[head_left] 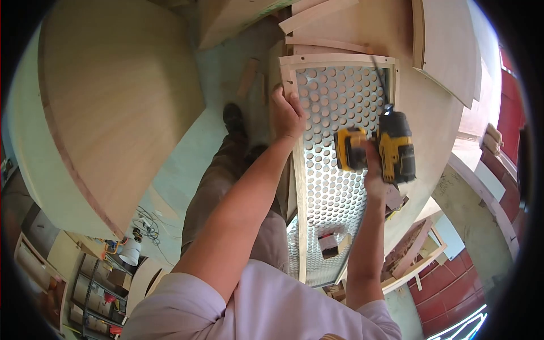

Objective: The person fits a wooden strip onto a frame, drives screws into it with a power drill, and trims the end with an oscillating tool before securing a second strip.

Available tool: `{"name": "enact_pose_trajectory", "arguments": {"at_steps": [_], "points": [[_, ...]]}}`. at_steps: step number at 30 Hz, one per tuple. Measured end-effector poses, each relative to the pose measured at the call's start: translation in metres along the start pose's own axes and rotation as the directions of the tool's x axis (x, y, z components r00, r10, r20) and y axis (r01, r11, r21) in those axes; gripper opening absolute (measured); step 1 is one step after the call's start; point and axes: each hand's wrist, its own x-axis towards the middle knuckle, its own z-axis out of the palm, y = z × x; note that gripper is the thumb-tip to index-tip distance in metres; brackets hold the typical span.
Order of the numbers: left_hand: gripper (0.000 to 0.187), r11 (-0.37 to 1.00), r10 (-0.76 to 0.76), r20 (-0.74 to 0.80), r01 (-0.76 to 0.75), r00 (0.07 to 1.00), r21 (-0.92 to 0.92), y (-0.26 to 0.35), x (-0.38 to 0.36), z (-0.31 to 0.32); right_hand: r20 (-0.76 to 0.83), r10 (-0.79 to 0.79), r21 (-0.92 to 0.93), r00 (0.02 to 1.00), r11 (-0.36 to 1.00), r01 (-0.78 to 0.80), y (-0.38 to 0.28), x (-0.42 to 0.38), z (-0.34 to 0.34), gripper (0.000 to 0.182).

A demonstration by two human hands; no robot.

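My left hand (pixel 288 113) grips the left rail of a wooden frame (pixel 302 198), fingers wrapped round its edge near the far corner. Inside the frame lies a perforated metal sheet (pixel 334 136) with rows of round holes. My right hand (pixel 372 161) is closed on the handle of a yellow and black cordless drill (pixel 396 147), held above the sheet's right side. The drill's long dark bit points away from me, towards the frame's far right corner. A screw (pixel 290 83) stands in the frame's left rail, just beyond my left hand.
A small box (pixel 328 245) rests on the metal sheet close to me. Loose wood strips (pixel 320 14) lie beyond the frame. A large curved wooden panel (pixel 119 107) stands at the left. Cables (pixel 148 226) and a white bucket-like container (pixel 131 251) sit on the floor.
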Motion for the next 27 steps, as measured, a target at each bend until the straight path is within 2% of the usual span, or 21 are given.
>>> {"name": "enact_pose_trajectory", "arguments": {"at_steps": [2,3,4,6,8,11,14,17,20,21,23,26,27], "points": [[0.051,0.995,-0.096,0.012,0.096,0.995,-0.034,0.002,-0.001,0.001,0.072,-0.013,0.021,0.997,1.0,0.011,-0.046,-0.015,-0.008,0.006],[0.056,0.995,-0.096,0.011,0.096,0.995,-0.015,0.006,-0.001,-0.003,0.1,-0.071,0.079,0.992,0.995,0.063,-0.048,-0.02,-0.007,0.008],[0.061,0.996,-0.093,0.012,0.093,0.996,0.003,0.01,-0.001,-0.006,0.217,-0.079,0.056,0.973,0.996,0.068,-0.057,-0.023,-0.013,0.011],[0.07,0.996,-0.087,-0.003,0.087,0.996,0.03,0.013,0.003,-0.007,0.233,0.043,-0.105,0.972,0.994,-0.019,-0.087,-0.029,-0.008,0.013],[0.079,0.994,-0.091,-0.027,0.093,0.995,0.05,0.011,0.005,-0.004,0.28,0.061,-0.163,0.958,0.987,-0.016,-0.099,-0.029,-0.004,0.016],[0.082,0.929,-0.339,0.249,0.365,0.907,-0.064,0.017,0.013,-0.011,0.376,0.065,-0.257,0.924,0.966,0.037,-0.105,-0.021,-0.003,0.022],[0.08,0.918,-0.397,0.225,0.389,0.89,0.08,0.024,0.015,-0.013,0.395,0.088,-0.296,0.915,0.955,0.036,-0.105,-0.014,0.004,0.029],[0.077,0.928,-0.373,0.195,0.359,0.907,0.101,0.019,0.012,-0.01,0.37,0.136,-0.274,0.919,0.961,-0.032,-0.106,-0.012,0.012,0.04],[0.074,0.876,-0.477,0.239,0.435,0.846,0.209,0.018,0.013,-0.008,0.404,0.117,-0.284,0.907,0.959,0.003,-0.115,-0.007,0.018,0.022],[0.072,0.863,-0.499,0.247,0.451,0.831,0.227,0.02,0.014,-0.009,0.403,0.106,-0.288,0.909,0.958,0.016,-0.116,-0.006,0.019,0.022],[0.07,0.871,-0.489,0.24,0.453,0.839,0.191,0.024,0.015,-0.011,0.402,0.079,-0.293,0.912,0.955,0.046,-0.115,-0.004,0.022,0.022],[0.066,0.905,-0.424,0.186,0.412,0.886,0.103,0.025,0.015,-0.011,0.393,0.13,-0.334,0.911,0.942,0.01,-0.113,0.0,0.023,0.039],[0.064,0.908,-0.419,0.178,0.408,0.89,0.096,0.026,0.015,-0.012,0.397,0.132,-0.343,0.908,0.939,0.014,-0.113,0.001,0.023,0.039]]}}
